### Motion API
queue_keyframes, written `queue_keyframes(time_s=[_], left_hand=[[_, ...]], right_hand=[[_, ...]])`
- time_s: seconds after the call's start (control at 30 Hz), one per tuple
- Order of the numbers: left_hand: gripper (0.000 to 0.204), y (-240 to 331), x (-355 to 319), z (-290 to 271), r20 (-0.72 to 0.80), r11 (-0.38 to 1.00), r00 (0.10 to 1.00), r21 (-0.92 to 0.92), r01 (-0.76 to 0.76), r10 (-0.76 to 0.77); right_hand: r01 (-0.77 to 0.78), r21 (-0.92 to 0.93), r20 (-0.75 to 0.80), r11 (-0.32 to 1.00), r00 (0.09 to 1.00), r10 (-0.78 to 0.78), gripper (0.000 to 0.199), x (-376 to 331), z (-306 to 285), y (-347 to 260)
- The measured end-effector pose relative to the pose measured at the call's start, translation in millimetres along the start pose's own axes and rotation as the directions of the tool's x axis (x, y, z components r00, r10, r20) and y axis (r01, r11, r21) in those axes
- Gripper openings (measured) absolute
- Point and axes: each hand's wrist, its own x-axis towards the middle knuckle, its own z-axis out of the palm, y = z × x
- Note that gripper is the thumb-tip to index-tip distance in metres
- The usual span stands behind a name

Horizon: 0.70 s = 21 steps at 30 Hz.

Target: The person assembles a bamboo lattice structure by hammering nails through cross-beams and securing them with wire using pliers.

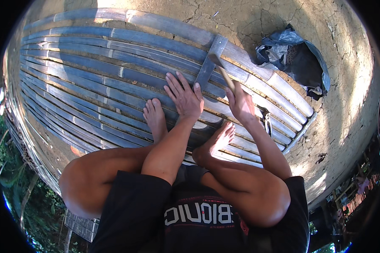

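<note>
Right grip: the right hand is closed around the wooden handle of a hammer, fist low on the shaft.
Handle axis: it runs from the fist up and to the left, away from the person, to the head.
Head: dark, and it sits on or just above the flat bar; I cannot tell if they touch.
Left grip: the left hand holds nothing; it lies open, palm down, fingers spread on the slats.
Left hand to bar: the fingertips reach the bar's lower end, so this hand is nearer the bar's near part, and the right hand, through the hammer, is nearer its far part.
Bar axis: long, grey and flat, it lies across the slats, running from near the left fingertips up and to the right toward the outer slat.
Slats: long split bamboo, side by side on the ground, their length running left to right across the view, bent by the lens.
Feet: left foot and right foot rest on the slats just below the hands.
Bag: a black bag lies on the ground, well apart to the right.
</note>
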Motion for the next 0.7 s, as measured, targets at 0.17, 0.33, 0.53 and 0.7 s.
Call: queue_keyframes(time_s=[0.17,0.33,0.53,0.7], left_hand=[[0.076,1,7,0,-0.004,1.000,1.000,-0.009,-0.015,0.015],[0.075,0,2,2,-0.001,1.000,1.000,0.015,-0.009,0.009],[0.075,-4,-2,1,0.012,1.000,1.000,0.029,0.003,-0.003],[0.074,-3,3,2,0.001,1.000,1.000,0.002,-0.004,0.004]], right_hand=[[0.189,0.230,-0.265,0.955,0.956,-0.126,0.031,-9,-11,-15],[-0.022,0.010,-0.021,1.000,1.000,0.022,0.036,4,-4,-9],[0.291,0.281,-0.375,0.914,0.911,-0.175,0.029,-10,-11,-23],[-0.058,0.025,-0.006,0.998,0.998,0.058,0.031,6,-3,-5]])
